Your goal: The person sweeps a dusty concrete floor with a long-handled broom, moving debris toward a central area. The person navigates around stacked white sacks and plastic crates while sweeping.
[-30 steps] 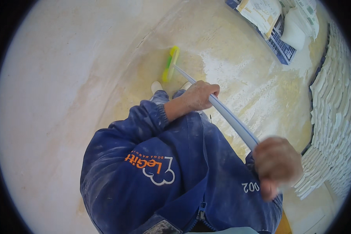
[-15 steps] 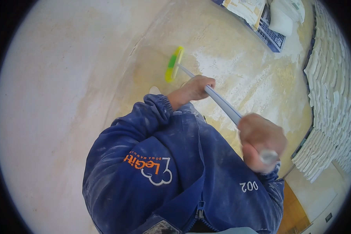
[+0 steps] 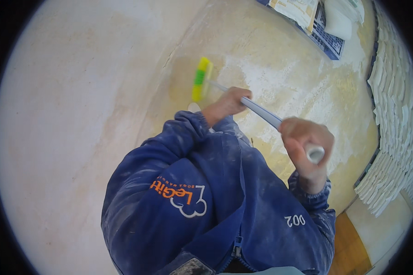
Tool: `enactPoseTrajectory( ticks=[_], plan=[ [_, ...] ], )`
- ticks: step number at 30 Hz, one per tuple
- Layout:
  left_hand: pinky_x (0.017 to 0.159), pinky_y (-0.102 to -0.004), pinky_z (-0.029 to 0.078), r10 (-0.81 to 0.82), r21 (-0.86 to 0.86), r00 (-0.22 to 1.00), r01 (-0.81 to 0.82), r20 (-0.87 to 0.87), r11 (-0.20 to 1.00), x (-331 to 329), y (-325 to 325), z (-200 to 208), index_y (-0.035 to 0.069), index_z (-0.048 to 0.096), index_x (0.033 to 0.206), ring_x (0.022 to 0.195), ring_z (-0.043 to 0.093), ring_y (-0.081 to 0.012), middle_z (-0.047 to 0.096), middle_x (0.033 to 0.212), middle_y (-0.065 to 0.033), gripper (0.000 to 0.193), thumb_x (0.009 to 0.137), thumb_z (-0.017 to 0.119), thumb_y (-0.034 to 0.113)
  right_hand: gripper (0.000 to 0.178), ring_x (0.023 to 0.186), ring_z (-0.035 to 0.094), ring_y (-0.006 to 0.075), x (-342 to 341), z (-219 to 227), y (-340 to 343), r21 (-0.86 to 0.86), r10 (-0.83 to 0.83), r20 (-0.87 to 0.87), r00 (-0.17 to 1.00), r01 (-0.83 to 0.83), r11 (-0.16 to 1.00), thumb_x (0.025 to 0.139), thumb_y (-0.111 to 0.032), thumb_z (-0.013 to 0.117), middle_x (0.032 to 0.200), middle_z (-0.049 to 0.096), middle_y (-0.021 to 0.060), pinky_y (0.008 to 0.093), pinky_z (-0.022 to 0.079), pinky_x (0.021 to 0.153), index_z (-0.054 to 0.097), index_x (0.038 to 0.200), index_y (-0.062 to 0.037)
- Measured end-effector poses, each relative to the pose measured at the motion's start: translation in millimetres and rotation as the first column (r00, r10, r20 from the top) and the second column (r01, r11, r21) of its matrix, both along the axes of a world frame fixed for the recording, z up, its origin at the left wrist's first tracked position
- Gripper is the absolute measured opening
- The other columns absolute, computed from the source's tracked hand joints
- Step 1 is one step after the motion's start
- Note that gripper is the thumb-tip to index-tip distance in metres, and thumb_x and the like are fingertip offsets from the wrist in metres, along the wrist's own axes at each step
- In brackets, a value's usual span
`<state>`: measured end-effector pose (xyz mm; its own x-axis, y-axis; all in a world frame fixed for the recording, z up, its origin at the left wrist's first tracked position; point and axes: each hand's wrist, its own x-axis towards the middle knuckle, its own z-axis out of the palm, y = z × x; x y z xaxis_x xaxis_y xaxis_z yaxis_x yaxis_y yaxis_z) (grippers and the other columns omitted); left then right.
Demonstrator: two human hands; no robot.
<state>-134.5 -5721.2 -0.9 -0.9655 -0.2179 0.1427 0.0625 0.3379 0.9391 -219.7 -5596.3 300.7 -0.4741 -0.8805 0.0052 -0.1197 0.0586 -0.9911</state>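
Head view: the left hand (image 3: 234, 101) is closed around the broom (image 3: 261, 112) partway along its handle, the right hand (image 3: 305, 140) wrapped around it near the top end. Even sweeping probably wants a steady upper grip and short, low strokes, so the white powder (image 3: 280, 82) doesn't fly. The broom's head, slightly blurred, is just beyond a pale shoe (image 3: 194, 107), down near the floor (image 3: 78, 114); its bristles (image 3: 199, 81) are yellow with a green band, its slim handle pale blue-grey.
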Motion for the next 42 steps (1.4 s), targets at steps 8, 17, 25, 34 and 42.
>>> enactPoseTrajectory(
  ticks=[8,17,25,34,42],
  plan=[
    [0.054,-0.0410,0.044,-0.042,-0.059,0.999,0.043,0.031,0.997,14,-8,113,0.010,0.054,0.069,0.062,0.059,-0.0347,0.057,0.064,-0.0120,0.015,0.070,0.069,0.010,0.014,0.052,0.060,0.0274,-14,40,22,-0.570,0.249,-0.047,0.967,-0.230,0.789,0.072,-0.006,0.069,0.065,0.061,0.0112,0.0375,0.054,0.048,0.059,0.063,-0.0065],
    [0.058,-0.0420,0.046,-0.048,0.008,0.999,0.048,0.014,0.999,-61,36,-17,0.009,0.056,0.071,0.064,0.058,-0.0360,0.058,0.066,-0.0133,0.010,0.071,0.066,0.010,0.021,0.050,0.049,0.0214,-54,-20,33,-0.083,0.001,-0.035,0.999,-0.004,0.997,0.064,0.004,0.064,0.056,0.049,0.0074,0.0322,0.037,0.048,0.048,0.057,-0.0062],
    [0.057,-0.0422,0.048,-0.344,0.081,0.912,0.369,-0.224,0.926,-128,87,51,0.013,0.057,0.067,0.064,0.061,-0.0333,0.061,0.065,-0.0105,0.010,0.069,0.067,0.011,0.016,0.052,0.057,0.0174,-62,42,50,-0.113,0.201,-0.368,0.908,-0.259,0.959,0.066,-0.003,0.069,0.060,0.057,0.0034,0.0340,0.045,0.050,0.056,0.060,-0.0085],
    [0.057,-0.0406,0.047,0.054,-0.305,0.985,-0.002,0.165,0.952,-83,-9,-6,0.013,0.059,0.070,0.066,0.062,-0.0332,0.060,0.066,-0.0105,0.013,0.065,0.069,0.007,0.018,0.058,0.058,0.0231,-118,-85,78,-0.302,-0.001,0.191,0.982,0.060,0.951,0.075,-0.005,0.069,0.062,0.057,0.0088,0.0352,0.046,0.057,0.056,0.063,-0.0048],
    [0.061,-0.0399,0.047,-0.322,0.080,0.922,0.345,-0.216,0.935,-202,145,-15,0.011,0.057,0.072,0.065,0.061,-0.0308,0.061,0.065,-0.0066,0.011,0.071,0.066,0.006,0.019,0.053,0.052,0.0282,-134,-3,118,0.058,0.187,-0.164,0.969,-0.180,0.982,0.067,-0.004,0.066,0.057,0.050,0.0066,0.0388,0.040,0.051,0.049,0.061,-0.0075]
  ],
)
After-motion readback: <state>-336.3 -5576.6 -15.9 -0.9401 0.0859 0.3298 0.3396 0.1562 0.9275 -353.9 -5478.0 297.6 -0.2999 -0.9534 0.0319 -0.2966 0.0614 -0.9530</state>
